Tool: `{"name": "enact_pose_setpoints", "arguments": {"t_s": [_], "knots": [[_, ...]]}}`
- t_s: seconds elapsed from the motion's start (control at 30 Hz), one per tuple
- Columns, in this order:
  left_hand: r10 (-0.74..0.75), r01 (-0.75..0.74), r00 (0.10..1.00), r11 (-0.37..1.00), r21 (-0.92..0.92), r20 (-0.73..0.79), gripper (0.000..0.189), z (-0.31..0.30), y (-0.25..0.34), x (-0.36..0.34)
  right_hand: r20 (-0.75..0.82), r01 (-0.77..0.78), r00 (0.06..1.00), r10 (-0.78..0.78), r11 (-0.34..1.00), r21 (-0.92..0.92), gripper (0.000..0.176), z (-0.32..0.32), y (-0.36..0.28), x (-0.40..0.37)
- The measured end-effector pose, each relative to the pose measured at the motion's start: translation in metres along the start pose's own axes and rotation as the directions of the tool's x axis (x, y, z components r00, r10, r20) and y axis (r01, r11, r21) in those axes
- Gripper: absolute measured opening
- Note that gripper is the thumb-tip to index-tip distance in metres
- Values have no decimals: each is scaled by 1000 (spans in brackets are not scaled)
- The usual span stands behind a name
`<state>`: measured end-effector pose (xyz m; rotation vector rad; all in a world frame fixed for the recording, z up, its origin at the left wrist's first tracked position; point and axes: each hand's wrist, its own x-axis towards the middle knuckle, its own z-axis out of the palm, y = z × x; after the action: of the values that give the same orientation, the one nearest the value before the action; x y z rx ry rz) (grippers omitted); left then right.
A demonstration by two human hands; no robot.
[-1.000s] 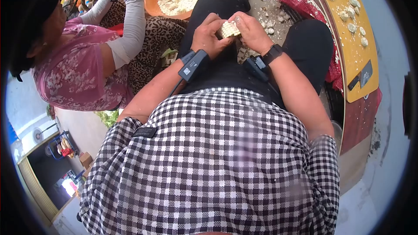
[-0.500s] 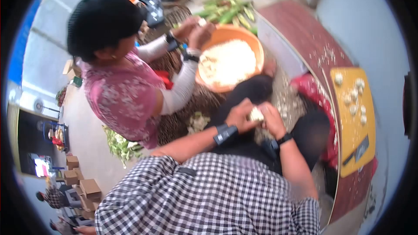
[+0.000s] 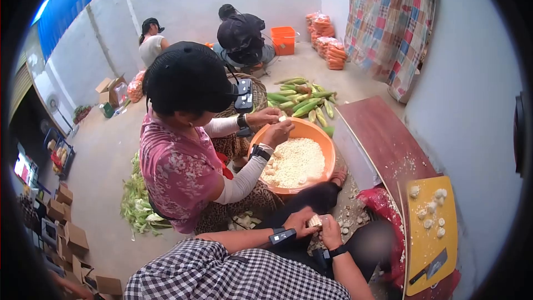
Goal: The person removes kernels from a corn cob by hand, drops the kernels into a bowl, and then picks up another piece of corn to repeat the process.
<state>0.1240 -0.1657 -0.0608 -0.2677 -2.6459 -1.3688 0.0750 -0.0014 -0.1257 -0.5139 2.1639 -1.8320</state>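
My left hand (image 3: 300,222) is closed around a short piece of corn cob (image 3: 315,221) with pale kernels, held above my lap. My right hand (image 3: 332,233) closes on the cob's other side, its fingers pressed against it. Just beyond my hands stands an orange basin (image 3: 331,158) holding loose corn kernels (image 3: 300,158). A co-worker in a pink top (image 3: 177,161) sits at the left, with both hands (image 3: 275,125) over the basin, holding a small pale piece of corn.
To the right, a yellow cutting board (image 3: 449,211) with cob pieces and a cleaver (image 3: 436,264) lies on a red-brown board (image 3: 383,133). Unhusked corn (image 3: 300,97) is piled behind the basin. Husks (image 3: 139,200) lie at left. Farther back are two people, an orange bucket (image 3: 283,41) and bagged carrots (image 3: 335,55).
The view has tilted up, so more of the far room shows and my hands sit lower in it. Both hands still hold corn. The co-worker's hands stay over the basin.
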Motion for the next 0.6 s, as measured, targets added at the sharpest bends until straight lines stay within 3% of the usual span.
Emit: {"name": "enact_pose_setpoints", "arguments": {"t_s": [0.2,0.3,0.4,0.5,0.6], "knots": [[2,-2,1000,1000,-4,11,37,-4,2,-1,-11,-25,1000,24,987,-157,31,-2,-16,6],[24,-24,1000,1000,-19,-3,37,-2,-1,0,5,-65,998,66,998,-21,34,-1,-7,12],[27,-27,999,1000,-7,-29,34,-3,0,0,64,-168,984,167,986,14,27,-7,-53,7],[41,-41,999,999,-7,-27,30,-3,-2,1,92,-3,996,24,976,-219,26,-6,-64,3],[65,-65,997,998,2,-50,27,-3,-3,2,64,38,998,-25,974,-224,27,-4,-61,0]]}}
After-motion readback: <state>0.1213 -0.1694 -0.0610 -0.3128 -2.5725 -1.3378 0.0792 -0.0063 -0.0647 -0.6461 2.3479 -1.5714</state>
